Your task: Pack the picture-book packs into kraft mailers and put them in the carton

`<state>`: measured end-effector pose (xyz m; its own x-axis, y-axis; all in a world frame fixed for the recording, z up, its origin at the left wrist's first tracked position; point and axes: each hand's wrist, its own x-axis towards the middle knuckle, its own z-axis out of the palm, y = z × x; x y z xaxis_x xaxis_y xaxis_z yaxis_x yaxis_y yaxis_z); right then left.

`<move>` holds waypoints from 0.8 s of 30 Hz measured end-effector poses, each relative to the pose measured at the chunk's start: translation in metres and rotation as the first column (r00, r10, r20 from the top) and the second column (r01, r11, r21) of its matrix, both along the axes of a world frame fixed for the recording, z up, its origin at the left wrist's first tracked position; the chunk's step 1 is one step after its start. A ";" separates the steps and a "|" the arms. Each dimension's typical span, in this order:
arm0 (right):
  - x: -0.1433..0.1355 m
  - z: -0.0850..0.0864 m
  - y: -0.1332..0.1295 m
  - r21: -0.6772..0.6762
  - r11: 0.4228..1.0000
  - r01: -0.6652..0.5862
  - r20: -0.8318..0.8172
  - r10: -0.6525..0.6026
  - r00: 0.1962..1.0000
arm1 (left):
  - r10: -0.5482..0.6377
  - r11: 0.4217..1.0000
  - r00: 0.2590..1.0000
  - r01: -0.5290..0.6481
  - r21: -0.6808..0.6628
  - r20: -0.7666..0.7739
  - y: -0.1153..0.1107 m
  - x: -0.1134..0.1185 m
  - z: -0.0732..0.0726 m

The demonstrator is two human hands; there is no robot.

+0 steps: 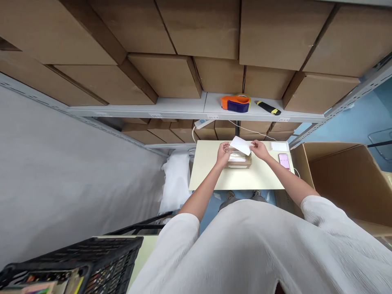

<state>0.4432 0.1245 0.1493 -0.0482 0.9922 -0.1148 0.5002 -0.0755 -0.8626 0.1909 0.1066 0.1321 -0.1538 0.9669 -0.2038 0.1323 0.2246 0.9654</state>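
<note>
A small cardboard box [239, 165] with clear tape and a white strip on it rests on the pale table [205, 171] in front of me. My right hand [259, 150] pinches the right corner of a white paper slip [241, 145], which is held tilted above the box's far side. At the box's left end, my left hand [223, 154] has its fingers curled against the edge, close to the slip's left corner. Whether those left fingers also touch the slip is too small to tell.
An orange and purple tape dispenser [235, 103] and a black and yellow cutter [268, 108] lie on the shelf. A phone [284, 161] and a white pad [279, 146] are at the table's right. A large open carton [346, 179] stands right; a black crate [113, 261] lower left.
</note>
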 end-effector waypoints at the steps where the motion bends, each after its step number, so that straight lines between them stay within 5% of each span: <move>1: -0.004 0.000 -0.002 -0.019 1.000 -0.014 -0.013 0.014 1.000 | -0.012 1.000 1.000 0.012 0.009 0.002 -0.001 -0.005 -0.001; 8: -0.021 -0.002 -0.013 -0.093 0.993 -0.069 -0.049 0.065 0.997 | -0.010 0.999 0.994 0.014 -0.042 0.108 -0.004 -0.022 -0.011; 24: -0.045 -0.046 -0.017 -0.141 0.977 0.160 0.226 -0.125 0.966 | -0.040 0.998 0.984 0.030 -0.057 -0.175 -0.002 -0.025 -0.047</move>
